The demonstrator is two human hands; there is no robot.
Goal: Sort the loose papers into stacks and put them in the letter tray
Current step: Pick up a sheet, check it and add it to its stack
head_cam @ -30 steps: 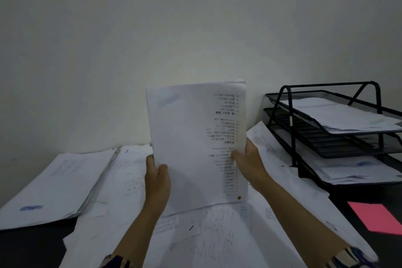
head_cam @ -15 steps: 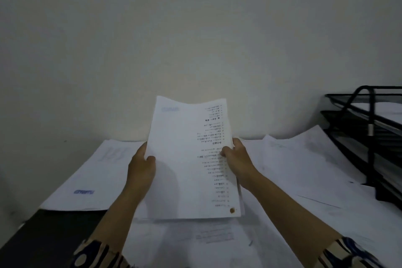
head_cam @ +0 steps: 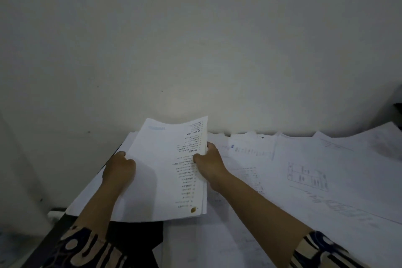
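Observation:
I hold a thin stack of white printed papers [head_cam: 165,169] low over the left end of the desk, tilted towards me. My left hand [head_cam: 119,169] grips its left edge and my right hand [head_cam: 208,164] grips its right edge, thumb on the top sheet. Beneath it lies another white stack [head_cam: 91,193] on the desk's left corner. Loose printed sheets [head_cam: 304,176] cover the desk to the right. Only a dark sliver of the letter tray [head_cam: 398,107] shows at the far right edge.
A plain pale wall [head_cam: 195,39] rises directly behind the desk. The dark desk surface [head_cam: 134,233] shows between my forearms, and the desk's left edge [head_cam: 43,243] runs diagonally at the lower left.
The view has swung left, so the letter tray has slid almost out of sight. Both hands have lowered the held stack from upright towards the pile on the desk's left corner.

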